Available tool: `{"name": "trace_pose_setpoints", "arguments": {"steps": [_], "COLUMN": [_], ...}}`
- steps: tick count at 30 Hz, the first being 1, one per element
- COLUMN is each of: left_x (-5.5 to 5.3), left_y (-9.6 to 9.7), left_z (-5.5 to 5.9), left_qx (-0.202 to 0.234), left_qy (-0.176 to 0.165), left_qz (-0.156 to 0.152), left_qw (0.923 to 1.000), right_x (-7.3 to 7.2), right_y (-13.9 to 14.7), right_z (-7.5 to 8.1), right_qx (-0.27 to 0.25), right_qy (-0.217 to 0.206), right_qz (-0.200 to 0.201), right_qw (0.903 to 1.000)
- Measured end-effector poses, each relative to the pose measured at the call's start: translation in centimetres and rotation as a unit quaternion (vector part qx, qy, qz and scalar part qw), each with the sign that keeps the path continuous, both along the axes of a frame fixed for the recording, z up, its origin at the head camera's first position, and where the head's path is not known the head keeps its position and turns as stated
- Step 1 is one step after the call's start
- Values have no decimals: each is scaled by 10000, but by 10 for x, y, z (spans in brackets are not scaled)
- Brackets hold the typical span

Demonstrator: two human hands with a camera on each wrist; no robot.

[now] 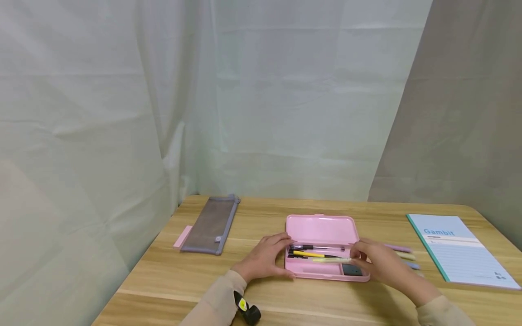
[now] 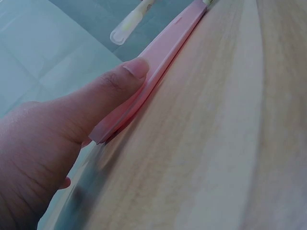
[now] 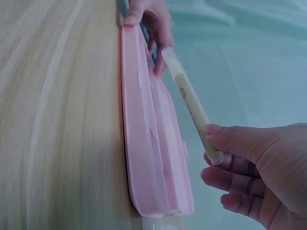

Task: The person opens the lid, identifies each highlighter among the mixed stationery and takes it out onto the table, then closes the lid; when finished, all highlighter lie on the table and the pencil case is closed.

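A pink pencil case (image 1: 322, 230) lies on the table with its lid raised. My left hand (image 1: 265, 256) grips its left end, thumb (image 2: 136, 68) against the front wall and fingers at the back. Between thumb and fingertips, my right hand (image 1: 379, 262) pinches one end of a pale yellow highlighter (image 3: 194, 106). The highlighter is held lengthwise over the case, its capped end pointing left. Inside the case are a clear pen with a black grip (image 1: 308, 247) and a yellow-and-black pen (image 1: 311, 254). A dark block (image 1: 351, 270) sits in the front right compartment.
Several pastel highlighters (image 1: 405, 256) lie right of the case, partly behind my right hand. A Gambit notebook (image 1: 461, 251) is at the far right. At the left are a grey mesh pouch (image 1: 208, 224) and a flat pink piece (image 1: 183, 237). Curtains (image 1: 285, 113) hang behind the table.
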State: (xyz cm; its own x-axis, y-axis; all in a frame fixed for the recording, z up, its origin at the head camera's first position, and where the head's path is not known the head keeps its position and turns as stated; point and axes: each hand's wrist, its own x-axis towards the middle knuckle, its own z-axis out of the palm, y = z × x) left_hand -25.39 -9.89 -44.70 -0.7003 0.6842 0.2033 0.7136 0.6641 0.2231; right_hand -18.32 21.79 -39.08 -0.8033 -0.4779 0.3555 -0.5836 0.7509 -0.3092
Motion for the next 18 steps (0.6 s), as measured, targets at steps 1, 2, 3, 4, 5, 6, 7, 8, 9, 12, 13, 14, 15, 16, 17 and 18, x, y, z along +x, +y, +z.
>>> {"name": "trace_pose_setpoints", "arguments": {"steps": [1,2,3,4,5,6,7,8,9,12,13,14,15,16,17,18], "left_x": [0,0,0,0,0,0,0,0,0,0,0,0,1,1,1,1], "left_y": [0,0,0,0,0,0,0,0,0,0,0,1,1,1,1,1], "left_z": [0,0,0,-1,-1,-1,-1,-1,-1,0,0,0,1,1,1,1], "left_qx": [0,1,8,15,11,16,7,8,15,7,3,-1,-8,-21,-30,-39], "left_qy": [-5,-10,-20,-39,-44,-50,-69,-77,-87,-78,-78,-59,-48,-37,-28,-18], "left_qz": [2,9,13,19,22,24,36,41,41,48,52,50,52,56,60,62], "left_qw": [10000,10000,10000,10000,10000,10000,10000,10000,10000,10000,10000,10000,10000,10000,10000,10000], "right_x": [1,1,1,2,2,2,3,4,4,6,7,8,8,9,10,11], "right_y": [2,4,6,8,10,12,13,15,17,22,24,26,28,30,32,34], "right_z": [-1,-1,-2,-3,-4,-4,-4,-3,-3,-2,-2,-2,-2,-2,-3,-3], "right_qx": [-25,-46,-73,-107,-128,-146,-153,-159,-156,-90,-74,-48,-33,-15,-3,0], "right_qy": [54,150,228,316,376,408,469,488,484,527,548,549,583,603,580,560], "right_qz": [0,-8,5,14,14,13,-14,-37,-68,-175,-191,-217,-246,-297,-349,-416], "right_qw": [10000,9999,9997,9994,9992,9991,9988,9987,9987,9984,9983,9982,9980,9977,9977,9976]}}
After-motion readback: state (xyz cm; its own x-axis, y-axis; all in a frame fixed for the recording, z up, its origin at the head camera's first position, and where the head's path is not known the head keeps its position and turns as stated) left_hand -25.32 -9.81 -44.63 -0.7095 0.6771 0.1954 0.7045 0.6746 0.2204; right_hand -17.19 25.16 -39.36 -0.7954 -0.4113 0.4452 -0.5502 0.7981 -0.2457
